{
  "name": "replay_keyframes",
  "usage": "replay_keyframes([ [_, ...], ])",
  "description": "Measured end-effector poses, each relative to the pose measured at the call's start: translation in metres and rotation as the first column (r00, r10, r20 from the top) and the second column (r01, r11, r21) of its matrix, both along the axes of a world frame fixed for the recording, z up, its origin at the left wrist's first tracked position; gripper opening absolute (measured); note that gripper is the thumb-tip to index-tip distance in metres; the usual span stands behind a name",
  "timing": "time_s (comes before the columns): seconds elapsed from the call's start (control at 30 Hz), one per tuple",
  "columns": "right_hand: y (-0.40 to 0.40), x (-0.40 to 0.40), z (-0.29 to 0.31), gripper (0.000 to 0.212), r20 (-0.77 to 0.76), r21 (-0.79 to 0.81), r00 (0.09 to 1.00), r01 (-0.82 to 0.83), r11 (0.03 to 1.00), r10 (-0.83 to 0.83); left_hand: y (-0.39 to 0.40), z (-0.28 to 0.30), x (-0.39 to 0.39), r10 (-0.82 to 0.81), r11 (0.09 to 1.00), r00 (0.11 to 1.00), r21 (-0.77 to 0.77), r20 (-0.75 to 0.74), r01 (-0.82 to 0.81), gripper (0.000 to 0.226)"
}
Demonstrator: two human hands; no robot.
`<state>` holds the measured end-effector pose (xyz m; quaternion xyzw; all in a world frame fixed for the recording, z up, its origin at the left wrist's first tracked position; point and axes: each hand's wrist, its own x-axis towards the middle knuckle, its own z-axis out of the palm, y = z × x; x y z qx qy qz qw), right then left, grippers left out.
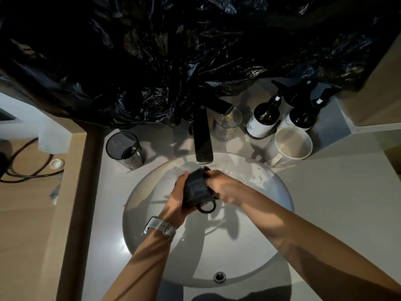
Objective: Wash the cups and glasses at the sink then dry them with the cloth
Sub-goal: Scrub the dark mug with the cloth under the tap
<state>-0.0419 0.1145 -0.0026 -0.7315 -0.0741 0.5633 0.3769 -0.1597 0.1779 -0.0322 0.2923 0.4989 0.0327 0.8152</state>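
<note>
Round white basin sink (249, 246), overflow hole at its near wall. Above it, left hand (176, 197) grips a dark ribbed mug (196, 190), loop handle nearest; right hand (225, 186) curls over its far rim under the dark flat-spout tap (202, 146). Farther: dark-rimmed glass (124, 149) left, clear glass (226, 123) and white mug (291, 142) right

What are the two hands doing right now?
Left hand: grips the dark grey ceramic mug under the tap.
Right hand: fingers reach into the mug's mouth; grip cannot be told.
</note>
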Motion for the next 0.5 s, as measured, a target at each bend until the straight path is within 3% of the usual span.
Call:
replay_keyframes([
  [0.07, 0.005, 0.0, -0.004, 0.02, -0.219, -0.081, 0.957, 0.177, 0.981, -0.19, 0.0, -0.002, -0.003, -0.01, 0.998, 1.0, 0.06, -0.02, 0.011, 0.046],
  [0.13, 0.004, -0.002, -0.003, 0.023, -0.458, -0.132, 0.822, 0.315, 0.94, -0.339, 0.002, -0.004, -0.006, -0.022, 0.985, 0.998, 0.168, -0.054, 0.03, 0.041],
  [0.23, -0.004, -0.007, -0.002, 0.026, -0.664, -0.099, 0.654, 0.402, 0.91, -0.362, 0.006, -0.002, -0.009, -0.044, 0.94, 0.997, 0.336, -0.067, 0.064, 0.031],
  [0.4, -0.021, -0.014, -0.006, 0.017, -0.627, -0.05, 0.606, 0.596, 0.801, -0.49, 0.007, -0.002, -0.011, -0.031, 0.913, 0.996, 0.404, -0.079, 0.06, 0.028],
  [0.5, -0.045, -0.02, -0.011, 0.031, -0.551, 0.158, 0.685, 0.647, 0.746, -0.478, 0.008, -0.004, -0.013, 0.011, 0.936, 0.993, 0.351, -0.113, 0.03, 0.037],
])
